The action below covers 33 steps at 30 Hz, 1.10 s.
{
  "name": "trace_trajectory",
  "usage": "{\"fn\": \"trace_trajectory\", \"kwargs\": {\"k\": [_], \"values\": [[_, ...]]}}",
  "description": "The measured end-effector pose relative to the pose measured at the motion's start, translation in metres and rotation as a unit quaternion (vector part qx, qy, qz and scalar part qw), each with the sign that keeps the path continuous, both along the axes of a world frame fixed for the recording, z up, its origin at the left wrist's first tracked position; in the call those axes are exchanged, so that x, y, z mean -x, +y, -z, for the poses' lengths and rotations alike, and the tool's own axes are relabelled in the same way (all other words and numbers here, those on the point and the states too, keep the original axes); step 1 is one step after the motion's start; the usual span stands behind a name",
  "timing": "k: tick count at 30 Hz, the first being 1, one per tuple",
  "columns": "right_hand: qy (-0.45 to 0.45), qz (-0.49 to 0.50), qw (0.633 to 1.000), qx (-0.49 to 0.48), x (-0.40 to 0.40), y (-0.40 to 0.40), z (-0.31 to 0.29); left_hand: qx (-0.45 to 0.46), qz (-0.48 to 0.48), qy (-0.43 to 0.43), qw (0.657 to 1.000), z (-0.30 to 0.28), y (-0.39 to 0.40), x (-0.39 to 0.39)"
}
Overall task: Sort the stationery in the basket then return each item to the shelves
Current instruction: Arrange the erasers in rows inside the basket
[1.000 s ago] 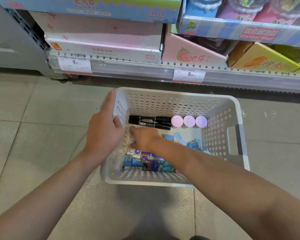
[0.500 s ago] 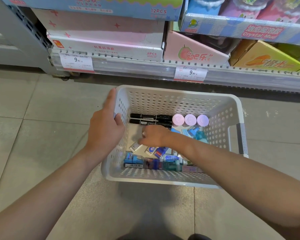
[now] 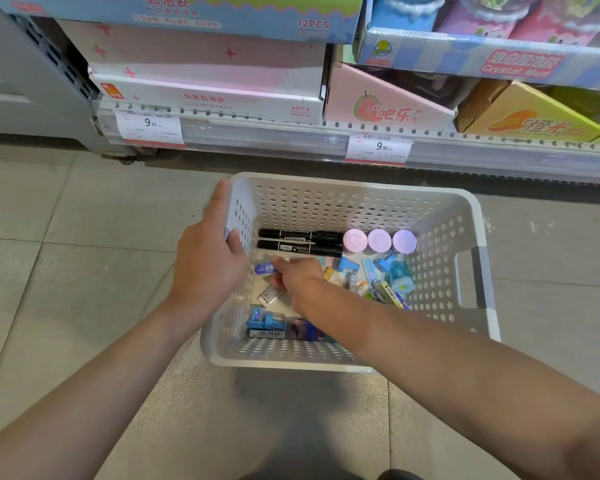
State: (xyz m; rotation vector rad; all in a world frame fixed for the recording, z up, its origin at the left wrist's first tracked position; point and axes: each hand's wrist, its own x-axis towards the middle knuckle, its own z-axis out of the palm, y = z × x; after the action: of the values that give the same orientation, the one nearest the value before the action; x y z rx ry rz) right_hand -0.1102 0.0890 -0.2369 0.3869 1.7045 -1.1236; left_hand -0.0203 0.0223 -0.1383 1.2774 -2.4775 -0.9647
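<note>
A white perforated basket (image 3: pixel 354 183) stands on the tiled floor. My left hand (image 3: pixel 205 261) grips its left rim, thumb inside. My right hand (image 3: pixel 298 277) reaches down into the basket, its fingertips touching a blue-labelled eraser (image 3: pixel 264 268) near the left wall; whether it pinches the eraser is unclear. Two black markers (image 3: pixel 298 241) lie side by side at the back, next to three round pastel lids (image 3: pixel 379 240). A white eraser (image 3: pixel 268 295) lies below my fingers. Boxed erasers (image 3: pixel 267 323) line the front wall. Blue correction tapes (image 3: pixel 400 275) and small packets are heaped at the right.
A low shop shelf (image 3: pixel 291 133) runs right behind the basket, with price tags (image 3: pixel 378 147) on its edge. On it sit pink-and-white boxes (image 3: pixel 205 95), a pink guava box (image 3: pixel 388 105) and an orange box (image 3: pixel 534 119). Grey floor tiles (image 3: pixel 66 271) surround the basket.
My right hand has slid left across the basket floor to the blue-labelled eraser. The loose packets on the right have shifted into a heap. My left hand stays on the rim.
</note>
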Motion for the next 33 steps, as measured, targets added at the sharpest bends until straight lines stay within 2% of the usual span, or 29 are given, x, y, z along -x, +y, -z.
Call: {"fn": "trace_trajectory", "kwargs": {"k": [2, 12, 18, 22, 26, 30, 33], "values": [[-0.016, 0.021, 1.000, 0.011, 0.001, -0.004, 0.000, 0.001, -0.001, 0.000, 1.000, 0.000, 0.000, 0.000], [0.082, -0.162, 0.982, -0.056, 0.009, -0.004, 0.008, 0.007, -0.001, 0.000, 1.000, 0.003, -0.001, -0.001], [0.118, -0.160, 0.976, -0.092, 0.020, -0.002, 0.006, 0.010, 0.004, 0.004, 1.000, 0.001, -0.001, -0.001], [0.137, -0.210, 0.959, -0.133, 0.023, -0.002, 0.014, 0.009, 0.003, 0.002, 1.000, 0.000, 0.000, -0.001], [0.140, -0.246, 0.951, -0.128, 0.022, 0.002, 0.014, 0.010, 0.004, -0.002, 1.000, -0.003, 0.002, 0.000], [0.203, -0.240, 0.943, -0.110, 0.021, 0.017, 0.004, 0.012, 0.006, -0.003, 1.000, -0.003, 0.001, 0.000], [0.195, -0.219, 0.955, -0.054, 0.019, 0.024, -0.005, 0.010, 0.005, -0.007, 1.000, -0.001, 0.001, 0.000]]}}
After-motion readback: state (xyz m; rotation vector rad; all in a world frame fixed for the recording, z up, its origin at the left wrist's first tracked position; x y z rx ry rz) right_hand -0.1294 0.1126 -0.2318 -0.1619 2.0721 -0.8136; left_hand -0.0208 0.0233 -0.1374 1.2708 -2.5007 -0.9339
